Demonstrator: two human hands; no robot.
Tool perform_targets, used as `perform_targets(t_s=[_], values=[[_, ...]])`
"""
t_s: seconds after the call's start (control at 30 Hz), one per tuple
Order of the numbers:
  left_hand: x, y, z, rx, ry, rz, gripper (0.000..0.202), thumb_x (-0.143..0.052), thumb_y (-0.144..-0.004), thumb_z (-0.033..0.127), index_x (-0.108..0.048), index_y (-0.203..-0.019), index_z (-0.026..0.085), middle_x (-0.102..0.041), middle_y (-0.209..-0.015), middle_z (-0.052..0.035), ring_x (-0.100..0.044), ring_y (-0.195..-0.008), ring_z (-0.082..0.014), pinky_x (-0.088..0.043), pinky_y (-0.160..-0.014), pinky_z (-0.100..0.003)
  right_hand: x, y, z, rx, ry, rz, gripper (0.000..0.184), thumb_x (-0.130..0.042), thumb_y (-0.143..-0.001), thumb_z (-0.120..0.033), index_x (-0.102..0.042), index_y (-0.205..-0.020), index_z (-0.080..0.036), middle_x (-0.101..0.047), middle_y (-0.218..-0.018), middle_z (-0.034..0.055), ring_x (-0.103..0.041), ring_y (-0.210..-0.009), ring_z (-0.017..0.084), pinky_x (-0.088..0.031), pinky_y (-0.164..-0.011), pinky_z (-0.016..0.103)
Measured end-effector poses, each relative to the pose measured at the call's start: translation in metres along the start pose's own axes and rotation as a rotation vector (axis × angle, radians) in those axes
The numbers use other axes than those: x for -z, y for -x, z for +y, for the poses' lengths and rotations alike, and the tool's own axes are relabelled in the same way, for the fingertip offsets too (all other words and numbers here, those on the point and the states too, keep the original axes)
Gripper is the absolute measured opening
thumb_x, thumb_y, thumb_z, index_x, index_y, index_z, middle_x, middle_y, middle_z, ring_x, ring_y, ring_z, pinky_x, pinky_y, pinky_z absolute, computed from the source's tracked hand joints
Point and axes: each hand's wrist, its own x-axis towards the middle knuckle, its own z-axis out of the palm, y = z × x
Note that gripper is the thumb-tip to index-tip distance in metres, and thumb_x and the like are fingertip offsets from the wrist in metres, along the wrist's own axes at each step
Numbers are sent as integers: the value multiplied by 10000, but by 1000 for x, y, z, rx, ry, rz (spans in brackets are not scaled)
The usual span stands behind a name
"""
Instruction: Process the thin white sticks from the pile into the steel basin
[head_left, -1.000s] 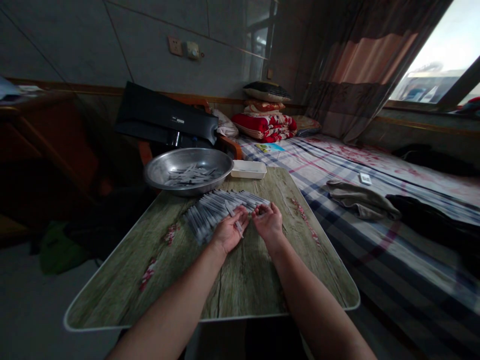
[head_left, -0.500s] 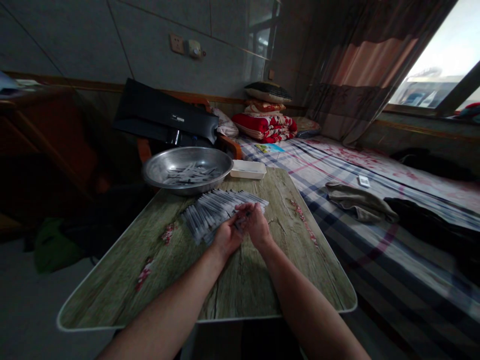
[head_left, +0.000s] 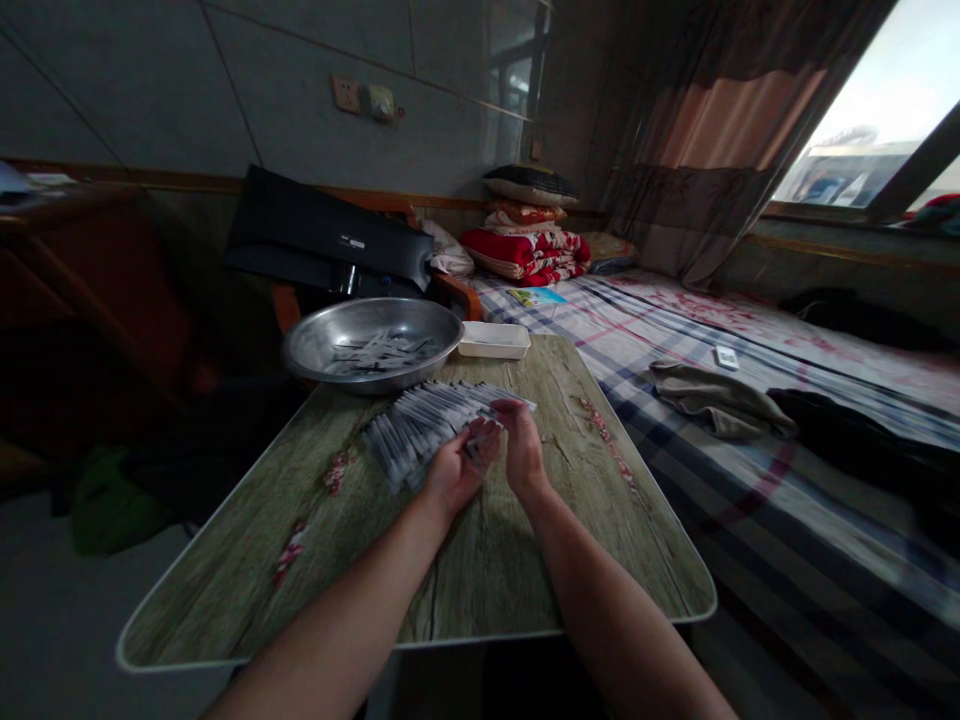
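A fanned row of thin, pen-like grey-white sticks [head_left: 420, 425] lies across the wooden-patterned table [head_left: 300, 600]. My left hand [head_left: 459, 466] is at the near right side of the row, palm turned partly up and fingers curled. Something small and partly dark shows in it, too blurred to name. Beside it, my right hand [head_left: 523, 445] is apart from the left one, its fingers stretched and bent over the right end of the row. Whether its fingertips touch a stick is unclear. Behind the row stands a metal basin [head_left: 300, 362] with more loose sticks inside.
A white rectangular tray [head_left: 495, 350] sits at the table's far edge, right of the basin. Behind the basin, a black case-like object [head_left: 300, 225] leans on a wooden chair. A bed with a checked sheet [head_left: 600, 350] borders the right side, carrying folded bedding [head_left: 525, 255] and clothes [head_left: 705, 400].
My right hand has moved away from my left palm, and its fingers now reach over the right end of the row. My left hand stays almost in place. The view shifts slightly.
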Motion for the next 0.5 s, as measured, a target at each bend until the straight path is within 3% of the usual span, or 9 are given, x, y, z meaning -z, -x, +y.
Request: perform_targets(t_s=[0.07, 0.3, 0.4, 0.5], values=[[-6, 5, 2, -39, -8, 42, 197, -469, -968, 117, -666, -980, 108, -752, -893, -125, -764, -831, -210, -636, -771, -313, 5, -5, 4, 54, 42, 81, 519, -466, -899, -667, -698, -934, -204, -694, -1009, 71, -617, -1009, 232, -460, -902, 357], [-33, 21, 27, -68, 20, 154, 181, -458, -984, 164, -616, -901, 132, -703, -846, -103, -726, -712, -174, -623, -592, -263, 14, -11, 7, 23, 237, 13, 452, -442, -921, -598, -663, -881, -205, -678, -942, 69, -610, -944, 228, -465, -838, 344], [-52, 16, 49, -116, 18, 247, 197, -424, -979, 136, -568, -845, 147, -648, -793, -82, -679, -667, -146, -604, -574, -240, 16, -11, 7, 21, 304, -24, 389, -454, -923, -542, -648, -863, -210, -666, -933, 65, -596, -945, 227, -462, -830, 336], [-83, 3, 84, -220, -22, 278, 199, -397, -985, 136, -540, -851, 165, -593, -785, -53, -631, -668, -121, -585, -610, -222, 16, -11, 8, 7, 334, -43, 347, -469, -914, -511, -641, -880, -212, -663, -955, 66, -589, -960, 227, -462, -815, 325]])
